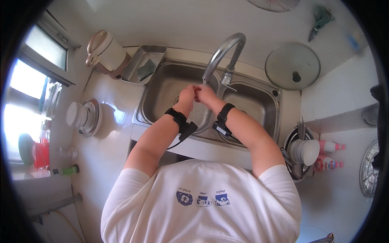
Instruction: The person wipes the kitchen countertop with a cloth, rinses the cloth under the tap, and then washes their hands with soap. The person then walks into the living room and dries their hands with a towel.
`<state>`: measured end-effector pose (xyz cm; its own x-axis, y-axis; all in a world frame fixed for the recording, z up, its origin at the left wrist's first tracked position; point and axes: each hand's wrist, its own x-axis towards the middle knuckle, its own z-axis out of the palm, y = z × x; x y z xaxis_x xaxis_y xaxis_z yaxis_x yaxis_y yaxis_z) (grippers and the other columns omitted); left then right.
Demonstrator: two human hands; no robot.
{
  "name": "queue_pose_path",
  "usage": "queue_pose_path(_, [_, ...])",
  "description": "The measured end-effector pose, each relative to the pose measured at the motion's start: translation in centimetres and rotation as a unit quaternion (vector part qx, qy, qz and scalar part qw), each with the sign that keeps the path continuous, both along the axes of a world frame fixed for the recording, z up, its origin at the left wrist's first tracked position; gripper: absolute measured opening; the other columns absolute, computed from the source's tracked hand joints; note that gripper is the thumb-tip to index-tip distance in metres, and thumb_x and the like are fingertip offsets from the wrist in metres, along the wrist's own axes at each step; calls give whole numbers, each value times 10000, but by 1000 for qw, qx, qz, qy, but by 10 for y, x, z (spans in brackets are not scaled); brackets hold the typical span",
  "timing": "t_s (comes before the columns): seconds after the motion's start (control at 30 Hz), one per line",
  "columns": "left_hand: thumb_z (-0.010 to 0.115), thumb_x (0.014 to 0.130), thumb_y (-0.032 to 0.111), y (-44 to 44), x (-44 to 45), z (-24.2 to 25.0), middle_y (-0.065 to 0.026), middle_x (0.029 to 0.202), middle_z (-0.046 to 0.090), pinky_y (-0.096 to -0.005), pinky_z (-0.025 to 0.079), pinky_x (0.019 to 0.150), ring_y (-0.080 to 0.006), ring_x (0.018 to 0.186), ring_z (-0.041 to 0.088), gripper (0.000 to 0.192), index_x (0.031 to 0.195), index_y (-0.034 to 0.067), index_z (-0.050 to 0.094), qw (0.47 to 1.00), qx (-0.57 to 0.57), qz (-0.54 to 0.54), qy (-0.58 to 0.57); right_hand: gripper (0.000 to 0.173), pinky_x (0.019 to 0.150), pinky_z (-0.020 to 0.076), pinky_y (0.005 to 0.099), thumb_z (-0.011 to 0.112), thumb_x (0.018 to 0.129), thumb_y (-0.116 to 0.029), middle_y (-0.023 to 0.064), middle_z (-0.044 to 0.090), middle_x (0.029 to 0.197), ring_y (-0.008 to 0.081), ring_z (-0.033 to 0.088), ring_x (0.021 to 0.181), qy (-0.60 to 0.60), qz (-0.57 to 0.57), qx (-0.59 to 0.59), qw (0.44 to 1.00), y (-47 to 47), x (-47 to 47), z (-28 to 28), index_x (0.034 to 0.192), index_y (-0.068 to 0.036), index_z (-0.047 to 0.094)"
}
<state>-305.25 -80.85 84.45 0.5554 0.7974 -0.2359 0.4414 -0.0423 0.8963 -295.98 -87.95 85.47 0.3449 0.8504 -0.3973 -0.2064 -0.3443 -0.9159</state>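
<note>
My left hand (186, 97) and my right hand (205, 94) meet under the spout of the chrome faucet (217, 57), over the left basin of the stainless steel double sink (161, 76). Water runs from the spout onto the hands. The fingertips touch each other, and no object shows between them, though the fingers partly hide one another. Below the hands, the basin floor looks wet. Each wrist wears a black strap with a small device. The faucet's lever handle (230, 88) points out over the divider between the basins.
A metal tray (129, 71) with a green scouring pad (146, 70) and an electric kettle (108, 54) stand at back left. Stacked bowls (79, 114) are on the left counter. A glass lid (292, 65) leans at back right; more bowls (304, 152) and two pink-capped bottles (329, 146) stand right.
</note>
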Motion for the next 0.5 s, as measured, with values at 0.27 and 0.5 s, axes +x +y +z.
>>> queue_pose_path(0.27, [465,904,219,6,-11,3,-19,878,627,-290,407,578,-116,763,571,199,971,108,617,966,-205,140,-76,324,621,489,336,498,920,-308,94,627,758,201,613,690,-107,0,-34,994,24,-1,10,845,-14,612])
queue_pose_path(0.5, [472,896,239,-4,18,-18,-42,820,609,-283,389,538,-127,717,569,187,884,101,597,992,-99,16,-72,463,751,487,407,449,910,-431,173,662,829,319,650,839,-243,-28,-22,969,-9,16,6,847,-11,633])
